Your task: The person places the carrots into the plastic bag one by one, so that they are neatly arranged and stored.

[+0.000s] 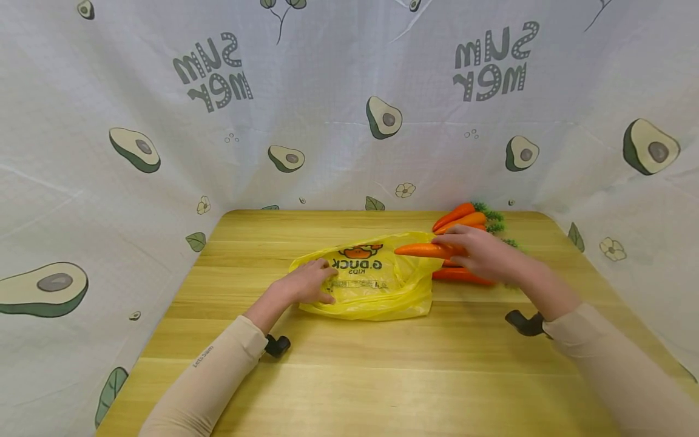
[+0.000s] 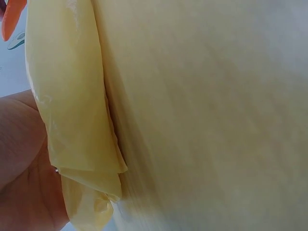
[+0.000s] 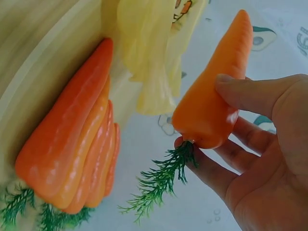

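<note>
A crinkled yellow plastic bag (image 1: 377,311) with a duck print lies on its side on the wooden table. My left hand (image 1: 306,283) rests at its left part, thumb and fingers spread apart against the plastic; in the left wrist view the bag (image 2: 72,96) hides the fingertips. My right hand (image 1: 483,254) holds an orange carrot (image 1: 419,249) above the bag's right end, tip pointing left. Seen from the right wrist, the thumb and fingers grip this carrot (image 3: 211,106) near its thick end, green leaves hanging free.
Several more carrots (image 3: 62,134) with green tops lie side by side on the table (image 1: 338,376), right of the bag and partly behind my right hand. A white avocado-print cloth (image 1: 327,85) hangs around the back and sides.
</note>
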Action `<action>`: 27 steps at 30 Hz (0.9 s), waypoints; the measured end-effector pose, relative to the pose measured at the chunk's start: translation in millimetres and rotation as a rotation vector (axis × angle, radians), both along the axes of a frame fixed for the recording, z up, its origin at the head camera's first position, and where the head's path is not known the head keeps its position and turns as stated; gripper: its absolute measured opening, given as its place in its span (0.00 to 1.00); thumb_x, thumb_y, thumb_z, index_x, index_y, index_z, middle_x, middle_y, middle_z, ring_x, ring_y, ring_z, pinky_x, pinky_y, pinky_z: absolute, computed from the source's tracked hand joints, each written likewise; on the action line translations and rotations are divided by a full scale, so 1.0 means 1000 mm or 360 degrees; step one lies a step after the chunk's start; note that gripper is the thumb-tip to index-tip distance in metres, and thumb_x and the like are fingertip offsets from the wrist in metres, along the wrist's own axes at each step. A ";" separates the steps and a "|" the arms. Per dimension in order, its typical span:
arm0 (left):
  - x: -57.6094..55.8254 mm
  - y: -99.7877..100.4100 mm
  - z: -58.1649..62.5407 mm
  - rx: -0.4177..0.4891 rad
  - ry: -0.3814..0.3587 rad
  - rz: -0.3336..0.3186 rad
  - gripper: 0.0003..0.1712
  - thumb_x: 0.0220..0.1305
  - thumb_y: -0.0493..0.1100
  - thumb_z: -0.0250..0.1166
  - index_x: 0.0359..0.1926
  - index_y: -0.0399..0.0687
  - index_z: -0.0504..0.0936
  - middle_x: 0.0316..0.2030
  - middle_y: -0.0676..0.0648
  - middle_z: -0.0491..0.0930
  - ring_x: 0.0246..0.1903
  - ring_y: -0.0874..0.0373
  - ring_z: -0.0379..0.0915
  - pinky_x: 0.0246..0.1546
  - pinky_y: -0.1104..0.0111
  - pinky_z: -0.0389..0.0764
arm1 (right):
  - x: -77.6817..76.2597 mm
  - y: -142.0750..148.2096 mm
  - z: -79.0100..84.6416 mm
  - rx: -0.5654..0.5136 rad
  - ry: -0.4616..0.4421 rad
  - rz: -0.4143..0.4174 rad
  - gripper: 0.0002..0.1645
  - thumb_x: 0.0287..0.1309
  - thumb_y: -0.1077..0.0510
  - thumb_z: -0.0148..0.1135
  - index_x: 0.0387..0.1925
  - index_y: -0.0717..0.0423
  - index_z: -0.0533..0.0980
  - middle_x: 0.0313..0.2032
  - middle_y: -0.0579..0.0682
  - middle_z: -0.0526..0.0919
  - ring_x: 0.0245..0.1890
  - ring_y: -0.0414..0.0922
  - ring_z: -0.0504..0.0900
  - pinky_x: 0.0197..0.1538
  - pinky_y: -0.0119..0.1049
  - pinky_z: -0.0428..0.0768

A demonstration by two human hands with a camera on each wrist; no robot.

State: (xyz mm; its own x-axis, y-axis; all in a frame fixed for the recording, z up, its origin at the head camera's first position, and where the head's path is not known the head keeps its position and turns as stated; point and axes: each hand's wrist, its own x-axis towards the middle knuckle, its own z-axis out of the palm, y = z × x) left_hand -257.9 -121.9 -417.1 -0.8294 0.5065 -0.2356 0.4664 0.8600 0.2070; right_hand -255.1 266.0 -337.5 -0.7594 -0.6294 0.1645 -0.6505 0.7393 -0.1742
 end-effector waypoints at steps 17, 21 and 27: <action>-0.002 0.002 0.002 -0.0016 -0.0039 0.0022 0.43 0.64 0.60 0.68 0.75 0.52 0.66 0.73 0.40 0.61 0.72 0.42 0.59 0.71 0.49 0.63 | -0.024 -0.035 -0.005 0.0051 -0.0112 0.0068 0.27 0.61 0.69 0.65 0.62 0.56 0.79 0.51 0.53 0.82 0.45 0.49 0.80 0.47 0.47 0.83; -0.002 0.002 0.003 -0.0011 -0.0039 0.0025 0.43 0.64 0.60 0.68 0.74 0.52 0.67 0.72 0.40 0.61 0.72 0.42 0.59 0.71 0.49 0.63 | -0.027 -0.044 -0.005 0.0066 -0.0150 0.0062 0.26 0.63 0.67 0.65 0.62 0.54 0.79 0.51 0.54 0.82 0.45 0.50 0.80 0.48 0.48 0.83; -0.001 0.003 0.002 0.0004 -0.0053 0.0027 0.42 0.64 0.60 0.69 0.74 0.51 0.67 0.72 0.39 0.61 0.71 0.42 0.59 0.71 0.49 0.64 | -0.032 -0.057 -0.009 0.0074 -0.0202 0.0070 0.27 0.63 0.66 0.65 0.63 0.51 0.78 0.54 0.54 0.80 0.48 0.51 0.80 0.50 0.48 0.83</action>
